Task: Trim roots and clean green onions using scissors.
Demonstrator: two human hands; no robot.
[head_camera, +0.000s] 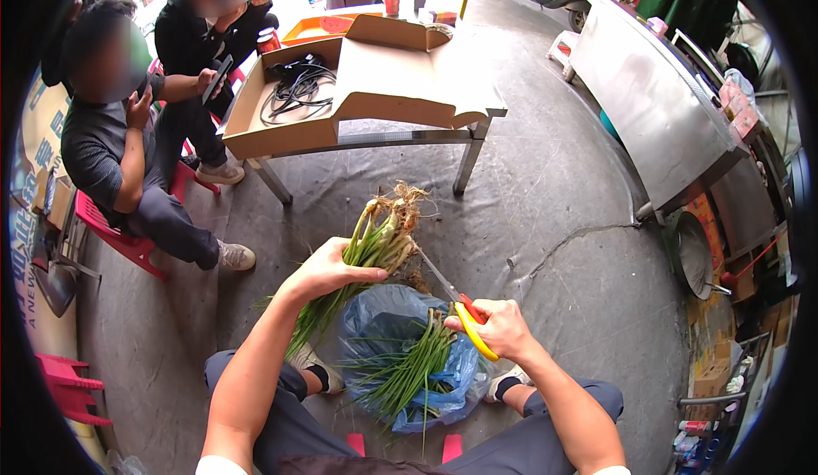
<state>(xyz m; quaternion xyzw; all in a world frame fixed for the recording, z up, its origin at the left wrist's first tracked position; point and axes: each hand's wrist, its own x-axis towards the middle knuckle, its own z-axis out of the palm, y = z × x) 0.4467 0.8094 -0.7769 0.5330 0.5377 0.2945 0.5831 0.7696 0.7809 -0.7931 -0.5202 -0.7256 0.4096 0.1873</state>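
A bunch of green onions (377,238) with tangled, brownish roots is gripped in my left hand (332,270), its root ends pointing up and away from me. My right hand (501,328) holds scissors (470,312) with one red and one yellow handle. The blades reach toward the white stems near the roots; whether they touch is hard to tell. Between my feet a blue plastic bag (377,321) lies open on the floor. More green onions (415,363) rest in it, their leaves spreading toward me. Some loose root trimmings (418,280) lie just beyond the bag.
Ahead stands a metal-framed table (470,162) bearing an open cardboard box (287,130) with black cables (300,91). Two people sit at the left, one on a red plastic stool (115,238). A stainless steel counter (652,104) and a wok (690,254) are on the right.
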